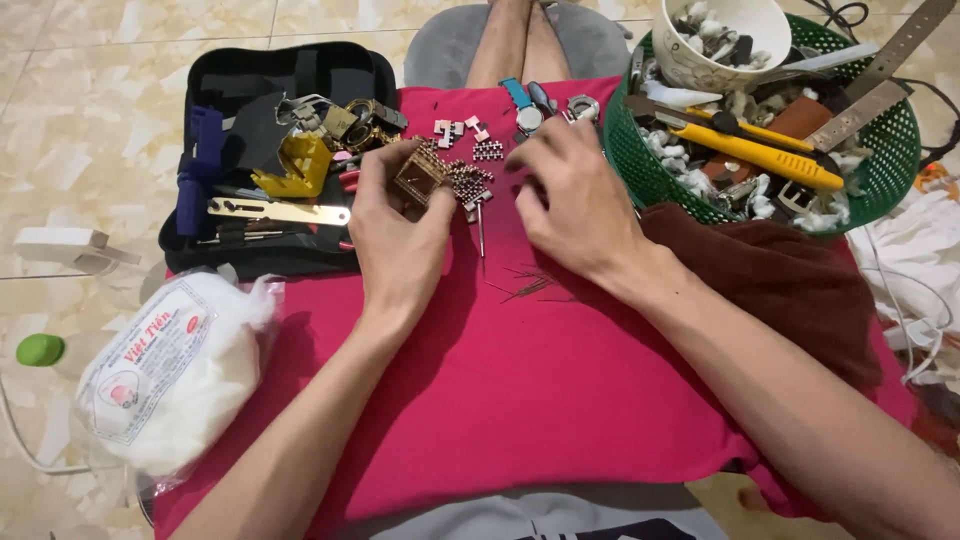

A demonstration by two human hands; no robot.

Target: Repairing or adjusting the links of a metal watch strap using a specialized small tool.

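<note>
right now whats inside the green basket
The green basket holds a yellow utility knife, white cotton wads, metal strips and a white bowl. Whatever lies beneath is covered.

the right hand (575, 195) lies palm down, so its fingertips and whatever sits beneath them are hidden. the left hand (400, 235) covers part of the small gold-coloured watch piece (420, 175) it pinches, and how much of the bracelet links (468, 182) joins it cannot be told. the thin pins (525, 285) on the pink cloth (520, 400) are too fine to count. the green basket (880, 190) is a jumble, with small parts unclear. the white bowl (715, 40) is cut off by the top edge. the black tool case (215, 90) hides most of its tools.
</note>
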